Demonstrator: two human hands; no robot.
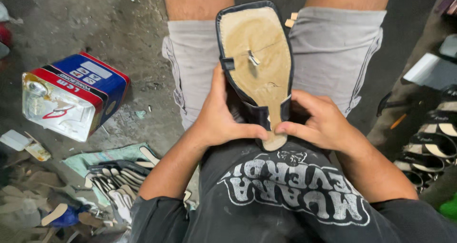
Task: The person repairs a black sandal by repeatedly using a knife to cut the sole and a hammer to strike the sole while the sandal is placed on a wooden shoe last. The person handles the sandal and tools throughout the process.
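Note:
I hold a sandal (256,57) upside down over my lap, its tan underside facing up and a black edge folded around the rim. My left hand (219,116) grips the sandal's left side and strap, thumb pressing near the narrow heel end. My right hand (319,121) pinches the black edge at the heel end from the right. Both thumbs meet at the tan heel tip (274,140). The toe end points away from me, between my knees.
A dented red, blue and white metal can (71,95) lies on the concrete floor at left. Cut sole pieces and straps (112,181) are piled on a cloth at lower left. Finished black sandals (433,143) are stacked at right.

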